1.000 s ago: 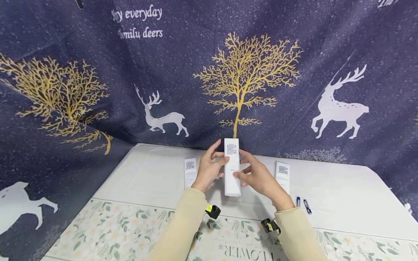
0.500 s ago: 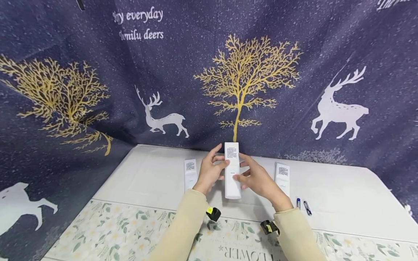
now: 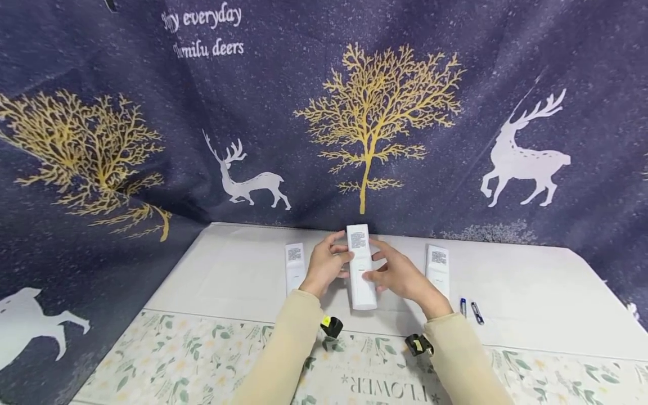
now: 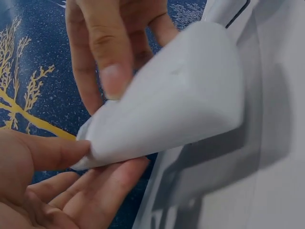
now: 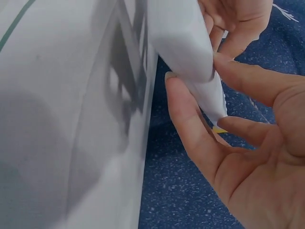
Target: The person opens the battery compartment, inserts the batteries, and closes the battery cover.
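The left hand [image 3: 326, 265] and right hand [image 3: 402, 277] pinch the white remote control [image 3: 362, 292] between them, closed to its width, above the table [image 3: 536, 304]; slackened grips could let it slip and drop.

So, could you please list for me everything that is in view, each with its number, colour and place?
Held device: 1, white with a printed label, between the two hands
Similar devices: 2, white, on the table left and right of the held one
Small cylinders: 2, mainly dark blue, on the table's right side
Table: 1, white, below the hands
Floral strip: 1, pale with green leaves, along the near side
Backdrop: dark blue with gold trees, white deer and lettering, behind the table
Dark object: 1, black, top-left edge, unclear
Wrist devices: 2, black with yellow patches, at the wrists
Sleeves: 2, beige, on the forearms
Left hand: 1, bare, holding the device's left side
Right hand: 1, bare, holding its right side
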{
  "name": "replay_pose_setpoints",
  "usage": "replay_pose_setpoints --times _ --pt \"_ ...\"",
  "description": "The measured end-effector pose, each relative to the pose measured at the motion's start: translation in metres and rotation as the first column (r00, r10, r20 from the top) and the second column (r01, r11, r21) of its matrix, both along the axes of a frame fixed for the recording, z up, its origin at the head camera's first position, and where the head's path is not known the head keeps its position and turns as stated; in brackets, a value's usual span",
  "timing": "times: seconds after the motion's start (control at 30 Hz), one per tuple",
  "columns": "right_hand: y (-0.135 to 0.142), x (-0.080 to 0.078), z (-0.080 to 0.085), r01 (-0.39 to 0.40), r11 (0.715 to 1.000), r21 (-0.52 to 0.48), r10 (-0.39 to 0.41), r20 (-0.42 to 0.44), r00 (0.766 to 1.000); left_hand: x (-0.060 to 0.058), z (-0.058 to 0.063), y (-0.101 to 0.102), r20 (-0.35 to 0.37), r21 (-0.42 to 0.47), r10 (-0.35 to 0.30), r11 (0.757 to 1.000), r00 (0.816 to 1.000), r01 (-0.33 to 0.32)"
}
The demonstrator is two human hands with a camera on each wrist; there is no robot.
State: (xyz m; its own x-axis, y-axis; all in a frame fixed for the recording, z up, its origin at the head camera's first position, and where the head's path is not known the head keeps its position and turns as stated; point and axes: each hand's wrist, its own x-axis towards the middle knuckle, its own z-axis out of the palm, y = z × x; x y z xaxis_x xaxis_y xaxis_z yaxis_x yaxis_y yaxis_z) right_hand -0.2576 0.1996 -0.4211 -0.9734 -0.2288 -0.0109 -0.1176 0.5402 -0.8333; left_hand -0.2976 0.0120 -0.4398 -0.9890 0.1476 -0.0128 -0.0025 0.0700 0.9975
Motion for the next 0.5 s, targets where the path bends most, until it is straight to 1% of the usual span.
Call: replay_pose_setpoints --times 0.23,0.37,0.5 --pt "-0.0035 0.0018 -0.0103 0.013 1.0 -0.011 -0.012 0.03 0.999 0.0038 -0.0043 -0.0035 0.028 -0.036 -0.008 0.999 1.0 0.009" --pt "-0.0047 0.0016 -0.0097 0.008 1.0 -0.006 -0.007 0.058 0.998 0.0035 -0.006 -0.0022 0.026 -0.054 -0.001 0.999 1.0 0.003" --pt "-0.0025 -0.0012 -0.0054 0.007 1.0 0.009 -0.007 0.061 0.998 0.0 -0.0062 0.002 0.02 -0.041 -0.017 0.999 1.0 0.018"
